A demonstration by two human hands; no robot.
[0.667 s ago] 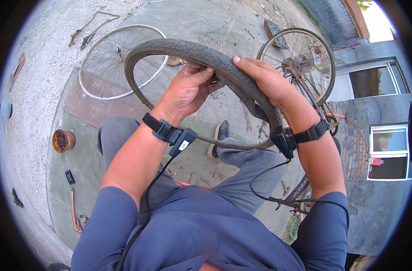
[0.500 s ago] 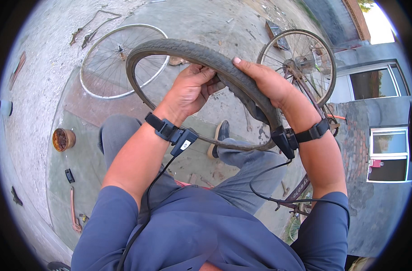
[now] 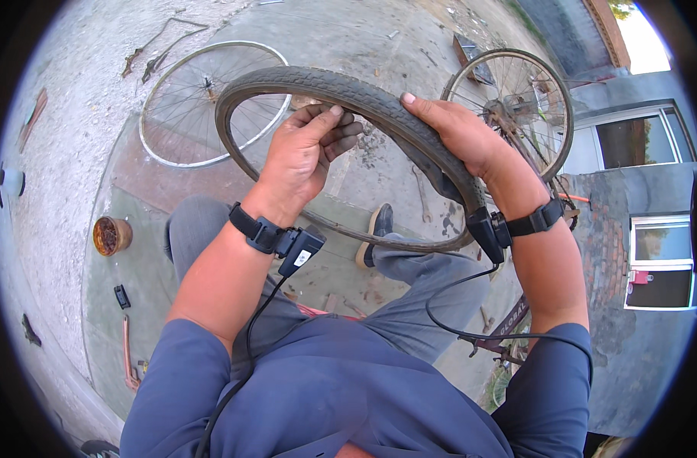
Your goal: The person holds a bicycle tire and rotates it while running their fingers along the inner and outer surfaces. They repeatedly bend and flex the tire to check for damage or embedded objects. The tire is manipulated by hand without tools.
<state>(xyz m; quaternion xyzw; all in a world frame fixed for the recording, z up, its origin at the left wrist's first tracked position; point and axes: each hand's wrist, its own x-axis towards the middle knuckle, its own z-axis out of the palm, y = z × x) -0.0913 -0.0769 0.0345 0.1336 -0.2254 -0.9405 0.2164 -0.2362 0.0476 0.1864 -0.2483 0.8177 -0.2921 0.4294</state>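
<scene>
A black treaded bicycle tire (image 3: 287, 76) is held up in front of me. My right hand (image 3: 463, 137) grips its right side, thumb on the tread and fingers hidden behind. Along the inner side there, a dark, slack inner tube (image 3: 428, 169) hangs partly out of the tire. My left hand (image 3: 306, 145) is at the tire's upper inner edge, fingers curled and thumb pressed toward the index finger. Whatever it pinches, if anything, is too small to make out.
A bare spoked wheel (image 3: 151, 141) lies on the ground ahead left. At the right stands an upturned bicycle with its wheel (image 3: 551, 76). A wrench (image 3: 422, 195) lies beyond my shoe (image 3: 380, 221). A rusty can (image 3: 112, 236) and a long-handled tool (image 3: 128, 355) are at the left.
My left hand has shifted left along the tire's inner edge, away from the hanging tube, and its fingers show more. My right hand keeps its grip, moving slightly right.
</scene>
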